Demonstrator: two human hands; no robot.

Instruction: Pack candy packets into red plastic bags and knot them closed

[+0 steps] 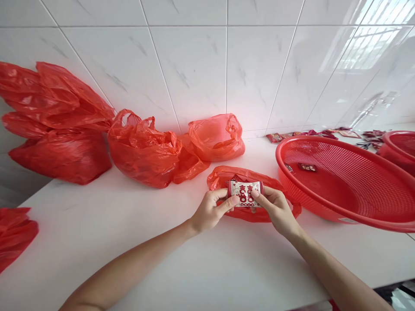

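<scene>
Pinching both ends of a small rectangular white packet with dark-red print (245, 193), just below and right of the frame's centre, the left hand (210, 208) and right hand (278, 206) have fingers clamped on it, thumbs across its face. Beneath spreads an open, thin red plastic bag (256, 215). A large red perforated plastic basket (333, 192) fills the right; bulging red plastic bags (145, 160) sit at upper left.
</scene>
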